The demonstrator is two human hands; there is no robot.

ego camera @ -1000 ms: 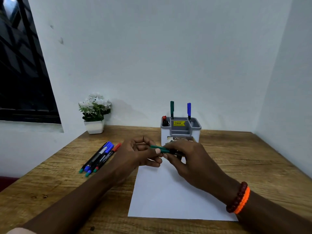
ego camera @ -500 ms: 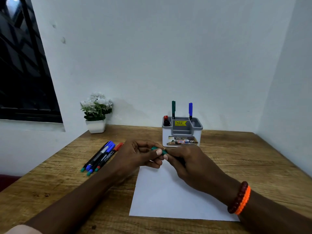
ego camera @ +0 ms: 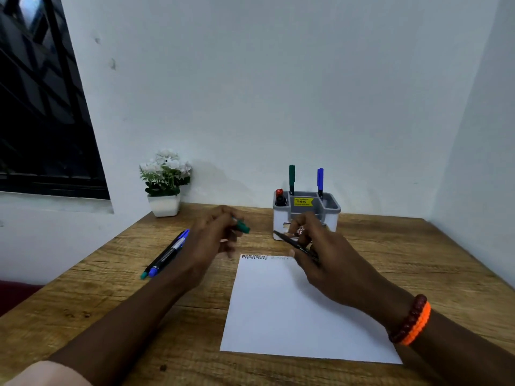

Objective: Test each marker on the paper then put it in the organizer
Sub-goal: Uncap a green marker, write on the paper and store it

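Your right fingers pinch the dark barrel of an uncapped marker, held slantwise just above the far edge of the paper, its tip pointing away toward the organizer. Your left fingers curl around the green cap, lifted off the table to the left of the paper's far edge; the motion blur hides exactly how they lie. The right hand hovers between paper and organizer; the left hand is apart from it. Dark scribbles mark the paper's far left corner. Left of the paper lie the untested markers, partly behind your left wrist. Beyond the paper, the organizer holds a green marker, a blue marker and a red-topped one.
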